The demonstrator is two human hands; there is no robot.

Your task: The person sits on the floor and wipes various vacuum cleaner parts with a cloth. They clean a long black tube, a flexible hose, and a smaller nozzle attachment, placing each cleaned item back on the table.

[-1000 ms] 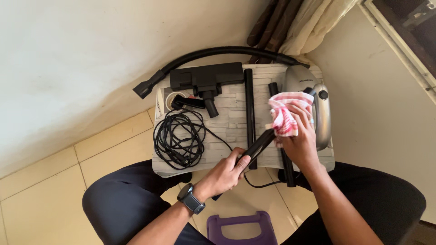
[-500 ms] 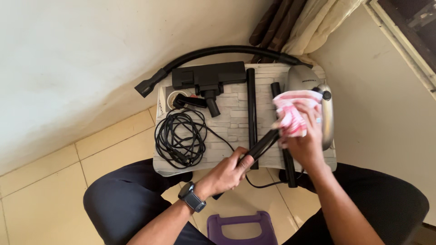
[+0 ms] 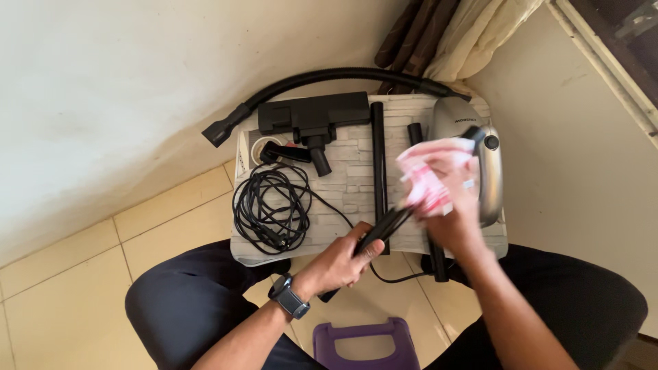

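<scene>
A left hand (image 3: pixel 339 260) is gripping a slim black plastic nozzle (image 3: pixel 381 228); the right hand (image 3: pixel 456 219) is clutching a red-and-white cloth (image 3: pixel 428 175) against it. A hard rub could twist the nozzle loose.

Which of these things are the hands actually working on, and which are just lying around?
In hand:
left hand grips the black nozzle
right hand holds the red and white cloth against it

Lying about:
coiled cable
floor brush head
long black tube
hose
vacuum body
purple stool
</scene>
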